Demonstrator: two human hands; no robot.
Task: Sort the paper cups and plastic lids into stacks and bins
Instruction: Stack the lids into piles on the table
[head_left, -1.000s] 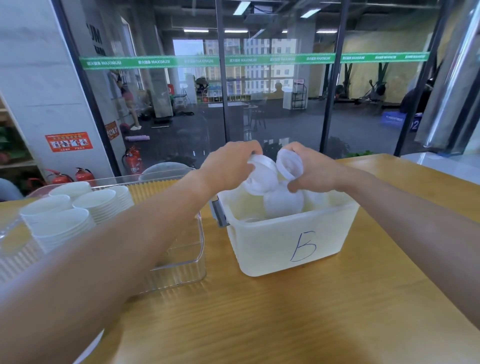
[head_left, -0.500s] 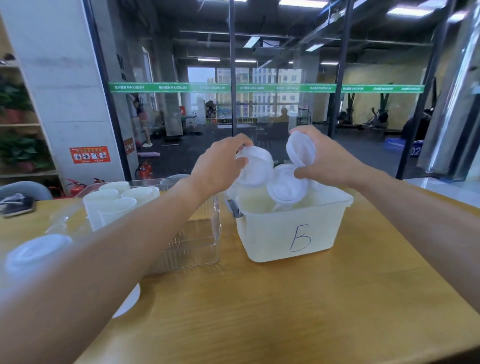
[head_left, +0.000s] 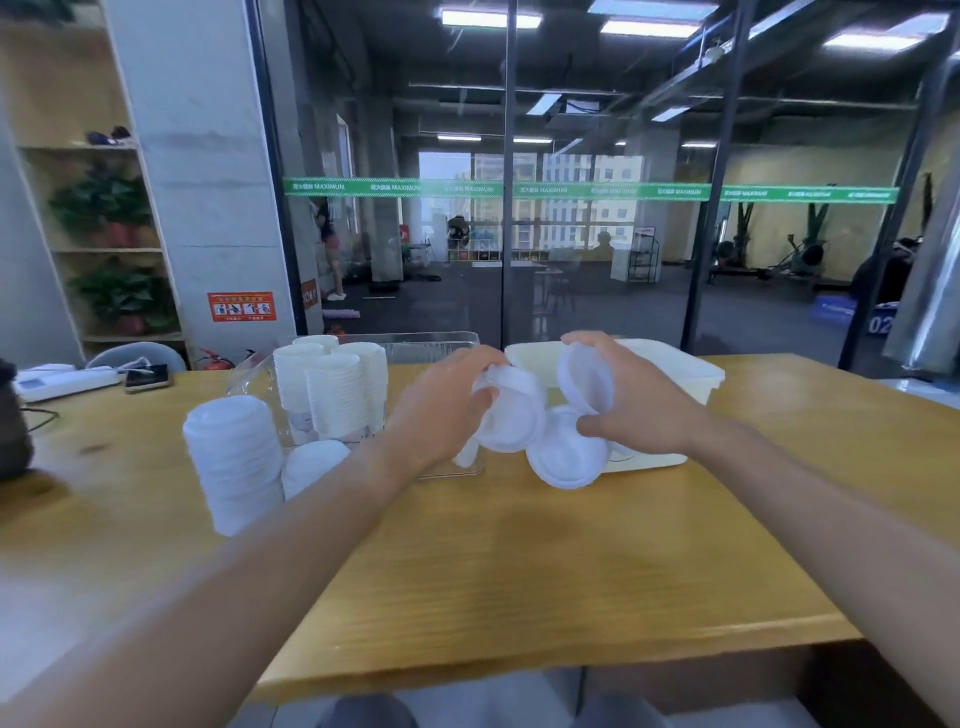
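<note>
Left hand (head_left: 441, 410) grips one lid (head_left: 511, 415); right hand (head_left: 636, 402) pinches two lids (head_left: 569, 457).

- Both forearms are showing bare from the frame's lower corners up to the wrists; no sleeve is reaching into view.
- The left hand (head_left: 441, 410) is wearing no glove, ring, watch or band.
- The right hand (head_left: 639, 405) is likewise going without a glove, and its wrist is carrying nothing.
- At the bottom edge, grey cloth over the knees (head_left: 363, 714) is peeking out, blurred.
</note>
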